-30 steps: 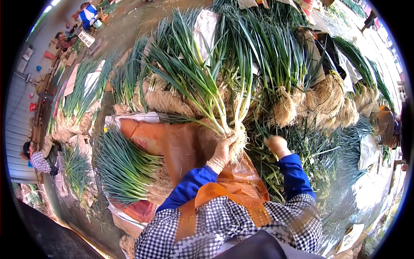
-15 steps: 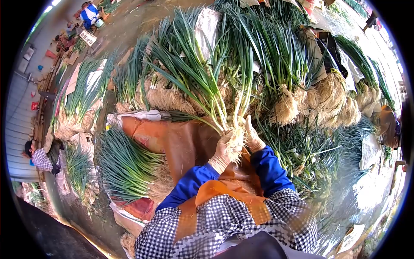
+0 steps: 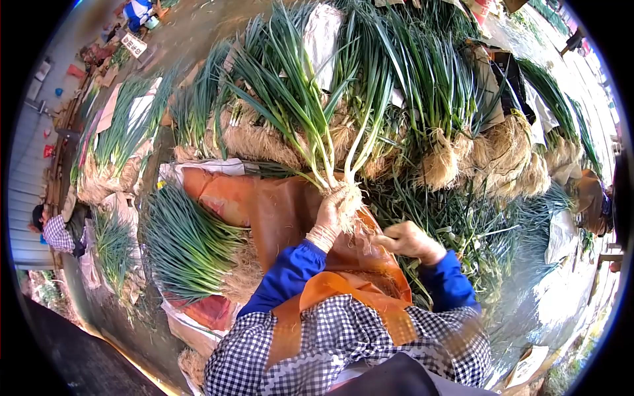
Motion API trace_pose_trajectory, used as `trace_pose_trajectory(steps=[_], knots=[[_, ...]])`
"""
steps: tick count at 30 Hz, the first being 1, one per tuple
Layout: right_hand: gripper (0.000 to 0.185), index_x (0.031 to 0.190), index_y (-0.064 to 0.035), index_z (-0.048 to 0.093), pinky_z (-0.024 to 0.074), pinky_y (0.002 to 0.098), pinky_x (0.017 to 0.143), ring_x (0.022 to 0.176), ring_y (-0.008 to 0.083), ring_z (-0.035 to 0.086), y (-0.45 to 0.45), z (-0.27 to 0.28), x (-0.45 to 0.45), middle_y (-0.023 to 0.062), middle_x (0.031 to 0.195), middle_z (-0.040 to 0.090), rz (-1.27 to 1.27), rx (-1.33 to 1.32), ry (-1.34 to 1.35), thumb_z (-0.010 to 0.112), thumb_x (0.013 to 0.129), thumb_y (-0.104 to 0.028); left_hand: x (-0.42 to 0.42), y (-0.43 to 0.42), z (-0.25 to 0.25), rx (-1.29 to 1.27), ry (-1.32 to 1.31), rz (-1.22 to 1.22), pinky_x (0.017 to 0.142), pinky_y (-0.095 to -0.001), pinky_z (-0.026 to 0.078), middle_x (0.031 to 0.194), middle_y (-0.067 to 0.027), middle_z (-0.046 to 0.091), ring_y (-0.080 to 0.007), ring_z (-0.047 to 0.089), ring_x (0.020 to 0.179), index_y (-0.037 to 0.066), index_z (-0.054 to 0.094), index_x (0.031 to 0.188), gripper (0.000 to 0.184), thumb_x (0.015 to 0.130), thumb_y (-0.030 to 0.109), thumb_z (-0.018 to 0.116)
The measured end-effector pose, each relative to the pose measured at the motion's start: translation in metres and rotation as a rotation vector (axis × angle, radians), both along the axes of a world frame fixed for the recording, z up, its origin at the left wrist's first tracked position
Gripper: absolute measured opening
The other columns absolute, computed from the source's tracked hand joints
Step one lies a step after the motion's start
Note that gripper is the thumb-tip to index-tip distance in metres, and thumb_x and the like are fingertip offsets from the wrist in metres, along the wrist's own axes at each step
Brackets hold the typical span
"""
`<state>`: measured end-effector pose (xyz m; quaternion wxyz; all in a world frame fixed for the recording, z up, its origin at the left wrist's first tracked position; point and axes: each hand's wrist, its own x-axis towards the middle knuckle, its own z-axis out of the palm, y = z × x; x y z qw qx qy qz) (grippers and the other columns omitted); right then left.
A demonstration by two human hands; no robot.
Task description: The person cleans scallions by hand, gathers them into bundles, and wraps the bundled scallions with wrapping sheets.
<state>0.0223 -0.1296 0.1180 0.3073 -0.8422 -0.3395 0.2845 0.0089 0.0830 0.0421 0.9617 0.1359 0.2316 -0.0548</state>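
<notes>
My left hand (image 3: 328, 214) is closed around a few green onions (image 3: 325, 146) just above their pale, shaggy roots (image 3: 348, 206). Their white stems fan apart and the green leaves point away from me. To the right of the roots and apart from them is my right hand (image 3: 411, 241), its fingers curled and pinched together. Whatever may be between those fingertips is too small to make out. Beneath both hands lies a brown-orange apron (image 3: 281, 214) spread over my lap.
A pile of trimmed green onions (image 3: 191, 241) lies on my left. Loose leaves (image 3: 462, 231) cover the ground on my right. Rooted bundles (image 3: 439, 162) line the far side. Another person (image 3: 61, 231) is at the far left, and one in blue (image 3: 137, 13) is at the back.
My right hand has come off the green onions and moved right and towards me, its fingers now curled. My left hand still holds them, shifted slightly left.
</notes>
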Motion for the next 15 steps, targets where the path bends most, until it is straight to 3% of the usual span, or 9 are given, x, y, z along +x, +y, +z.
trace_pose_trajectory(steps=[2, 3, 5, 7, 9, 10, 11, 13, 15], knots=[[0.034, 0.091, -0.0080, 0.065, 0.0491, 0.0324, 0.066, 0.068, 0.0207, 0.063, -0.026, -0.017, 0.013, 0.0137, 0.073, 0.062, 0.064, -0.419, -0.053, 0.056, 0.085, -0.040, 0.000, -0.004, -0.006, 0.076, -0.103, -0.088, 0.069, -0.0290, 0.052, 0.089, -0.0108, 0.061, -0.0183, 0.061, 0.078, 0.001, 0.058, 0.101, 0.018, 0.085, 0.009, 0.056], [0.032, 0.101, -0.0129, 0.063, 0.0504, 0.0334, 0.070, 0.072, 0.0221, 0.064, -0.035, -0.025, 0.024, 0.0114, 0.082, 0.065, 0.060, -0.942, -0.348, 0.055, 0.085, -0.040, -0.002, -0.008, -0.008, 0.157, -0.204, -0.181, 0.072, -0.0286, 0.051, 0.089, -0.0096, 0.061, -0.0172, 0.060, 0.079, 0.001, 0.058, 0.101, 0.018, 0.084, 0.007, 0.057], [0.035, 0.100, -0.0120, 0.063, 0.0495, 0.0336, 0.072, 0.076, 0.0228, 0.064, -0.024, -0.017, 0.041, 0.0131, 0.083, 0.065, -0.436, -0.201, -0.252, 0.057, 0.083, -0.042, -0.003, -0.024, 0.019, 0.335, -0.164, -0.072, 0.077, -0.0259, 0.048, 0.090, -0.0025, 0.058, -0.0121, 0.057, 0.085, 0.002, 0.057, 0.102, 0.018, 0.084, -0.001, 0.055], [0.036, 0.096, -0.0092, 0.063, 0.0489, 0.0343, 0.071, 0.075, 0.0252, 0.064, 0.024, 0.008, 0.046, 0.0128, 0.080, 0.065, -0.671, 0.042, -0.083, 0.060, 0.081, -0.042, -0.003, -0.029, -0.012, 0.601, -0.168, -0.085, 0.081, -0.0251, 0.046, 0.097, -0.0020, 0.059, -0.0108, 0.055, 0.089, 0.001, 0.057, 0.108, 0.026, 0.083, -0.004, 0.056], [0.035, 0.089, -0.0069, 0.063, 0.0486, 0.0343, 0.067, 0.071, 0.0266, 0.064, 0.056, -0.019, 0.062, 0.0124, 0.076, 0.065, -0.588, 0.084, -0.167, 0.064, 0.078, -0.040, -0.002, -0.033, -0.023, 0.659, -0.195, -0.084, 0.088, -0.0231, 0.042, 0.109, -0.0010, 0.058, -0.0101, 0.053, 0.096, 0.000, 0.053, 0.121, 0.040, 0.081, -0.005, 0.055], [0.035, 0.087, -0.0063, 0.063, 0.0482, 0.0355, 0.068, 0.072, 0.0282, 0.063, 0.068, -0.023, 0.066, 0.0137, 0.076, 0.064, -0.589, 0.151, -0.107, 0.065, 0.078, -0.040, -0.003, -0.035, -0.025, 0.693, -0.178, -0.056, 0.086, -0.0249, 0.042, 0.106, -0.0015, 0.059, -0.0110, 0.053, 0.094, 0.000, 0.054, 0.117, 0.036, 0.081, -0.003, 0.058], [0.033, 0.084, -0.0034, 0.062, 0.0483, 0.0322, 0.067, 0.071, 0.0217, 0.063, 0.070, -0.024, 0.070, 0.0133, 0.075, 0.065, -0.529, 0.103, -0.072, 0.065, 0.080, -0.036, -0.003, -0.036, -0.027, 0.726, -0.163, -0.025, 0.085, -0.0267, 0.042, 0.103, -0.0020, 0.059, -0.0118, 0.053, 0.093, 0.000, 0.055, 0.113, 0.033, 0.080, 0.000, 0.060], [0.029, 0.080, -0.0017, 0.060, 0.0470, 0.0280, 0.059, 0.063, 0.0148, 0.059, 0.078, -0.030, 0.066, 0.0071, 0.069, 0.062, -0.591, 0.361, 0.217, 0.063, 0.083, -0.030, -0.002, -0.031, -0.025, 0.800, -0.174, -0.033, 0.086, -0.0271, 0.042, 0.104, -0.0024, 0.059, -0.0124, 0.054, 0.093, -0.001, 0.055, 0.113, 0.033, 0.080, 0.000, 0.060], [0.024, 0.077, -0.0018, 0.059, 0.0419, 0.0229, 0.050, 0.054, 0.0085, 0.051, 0.080, -0.063, 0.066, -0.0004, 0.062, 0.056, -0.670, 0.635, 0.435, 0.061, 0.086, -0.024, -0.004, -0.032, -0.011, 0.549, -0.099, -0.025, 0.088, -0.0261, 0.043, 0.109, -0.0048, 0.058, -0.0135, 0.054, 0.099, 0.001, 0.054, 0.115, 0.032, 0.084, -0.005, 0.051]])
